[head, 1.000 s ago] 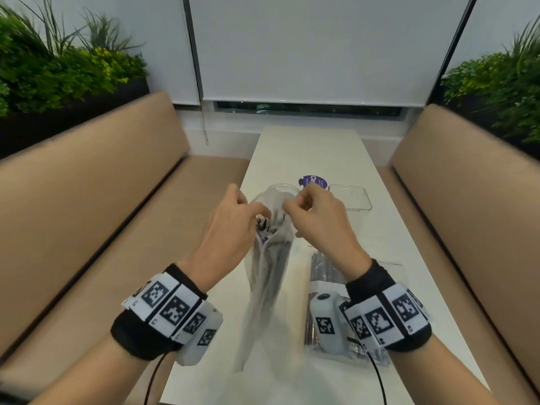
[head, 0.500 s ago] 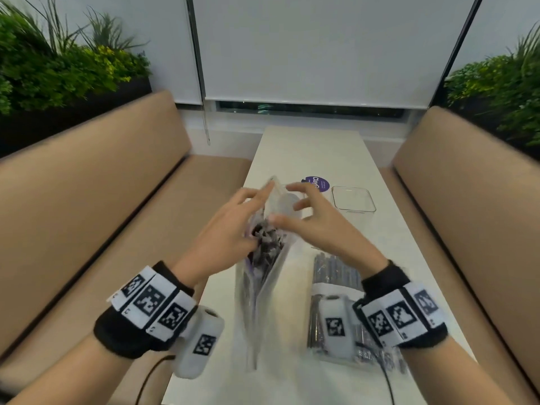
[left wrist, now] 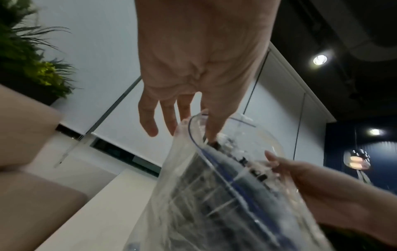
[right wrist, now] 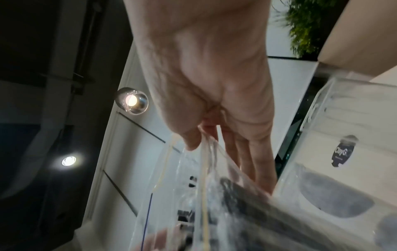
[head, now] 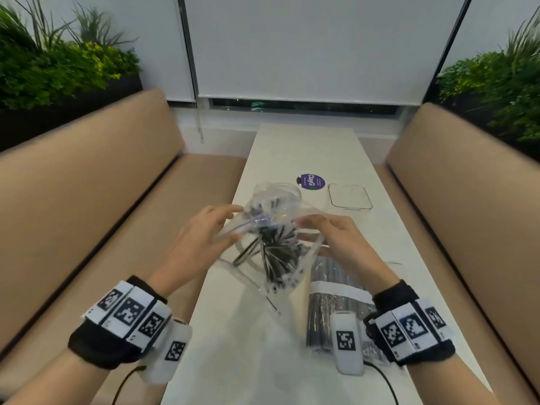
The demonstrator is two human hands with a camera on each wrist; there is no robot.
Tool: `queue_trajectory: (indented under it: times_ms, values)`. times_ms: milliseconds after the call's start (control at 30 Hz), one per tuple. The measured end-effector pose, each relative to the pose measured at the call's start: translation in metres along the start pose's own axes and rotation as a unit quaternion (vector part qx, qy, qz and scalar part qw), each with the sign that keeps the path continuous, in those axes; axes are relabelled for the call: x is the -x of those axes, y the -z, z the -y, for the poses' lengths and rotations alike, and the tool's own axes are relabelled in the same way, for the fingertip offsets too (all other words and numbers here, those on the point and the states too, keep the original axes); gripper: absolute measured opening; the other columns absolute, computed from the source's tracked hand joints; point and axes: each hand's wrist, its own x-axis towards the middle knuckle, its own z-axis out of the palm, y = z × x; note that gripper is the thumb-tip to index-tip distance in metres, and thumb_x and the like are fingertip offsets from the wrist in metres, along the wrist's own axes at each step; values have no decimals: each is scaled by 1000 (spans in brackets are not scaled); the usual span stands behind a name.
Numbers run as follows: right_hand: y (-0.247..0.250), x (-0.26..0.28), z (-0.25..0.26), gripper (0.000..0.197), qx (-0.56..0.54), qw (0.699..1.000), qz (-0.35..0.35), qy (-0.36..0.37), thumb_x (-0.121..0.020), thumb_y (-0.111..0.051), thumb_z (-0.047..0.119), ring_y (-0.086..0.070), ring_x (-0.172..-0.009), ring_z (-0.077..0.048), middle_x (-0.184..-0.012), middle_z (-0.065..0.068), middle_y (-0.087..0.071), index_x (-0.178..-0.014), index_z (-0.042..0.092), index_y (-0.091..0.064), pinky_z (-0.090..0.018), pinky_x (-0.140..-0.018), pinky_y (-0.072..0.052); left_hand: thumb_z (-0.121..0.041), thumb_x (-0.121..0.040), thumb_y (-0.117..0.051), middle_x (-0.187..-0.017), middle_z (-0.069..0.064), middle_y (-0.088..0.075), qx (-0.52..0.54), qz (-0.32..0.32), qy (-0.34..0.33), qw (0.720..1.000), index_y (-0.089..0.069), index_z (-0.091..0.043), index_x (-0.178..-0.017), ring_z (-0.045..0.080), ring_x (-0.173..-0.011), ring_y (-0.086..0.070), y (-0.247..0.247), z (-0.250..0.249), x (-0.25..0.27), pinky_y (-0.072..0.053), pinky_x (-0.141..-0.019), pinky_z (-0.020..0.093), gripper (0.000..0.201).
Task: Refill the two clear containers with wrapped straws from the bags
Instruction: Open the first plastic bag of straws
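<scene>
A clear plastic bag [head: 271,258] stands upright over the near middle of the white table [head: 306,147], its mouth stretched wide. It is packed with black wrapped straws [head: 277,255]. My left hand [head: 230,223] holds the bag's left rim. In the left wrist view that left hand [left wrist: 189,129] has its thumb inside the bag [left wrist: 214,195]. My right hand [head: 306,229] pinches the right rim. The right wrist view shows the right hand [right wrist: 199,144] with the film of the bag [right wrist: 214,195] between thumb and fingers. Just behind the bag is a round clear container [head: 289,187]; a rectangular clear container [head: 349,195] sits farther right.
A second bag of straws [head: 330,299] lies flat on the table under my right wrist. A purple round sticker [head: 311,181] lies beyond the containers. Tan benches [head: 87,185] run along both sides, with planters [head: 58,68] behind them.
The bag's top was pinched together a second ago; my hands have pulled apart and the mouth is now spread wide, showing the straw ends.
</scene>
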Motion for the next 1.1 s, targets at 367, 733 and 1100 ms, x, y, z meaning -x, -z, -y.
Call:
queue_trajectory:
  times_ms: [367,733,1100]
  values:
    - [-2,-12,-33,20,243,944,-194,108,-98,-51,16,-60,-78,-25,-84,-12,-68,-86,6,-62,-21,-62,-38,-18,-102,-43,-73,9,-71,410,46,219,884,-63,-9,-85,14,-64,-73,-5,-19,-7,-56,-62,28,28]
    - [-20,-7,-5,14,-108,993,-46,28,-95,-55,10,-68,-69,-14,-78,-4,-75,-93,13,-69,-37,-76,-52,-2,-98,-44,-65,3,-71,464,-8,157,872,-60,-5,-97,19,-65,-70,12,-21,-14,-58,-61,27,17]
    - [-52,-3,-23,28,-223,974,-36,19,-102,-42,12,-72,-103,-25,-115,-19,-70,-113,-8,-59,-32,-90,-57,-18,-103,-40,-76,6,-76,425,88,259,863,-63,-7,-97,16,-67,-74,9,17,10,-60,-64,32,26]
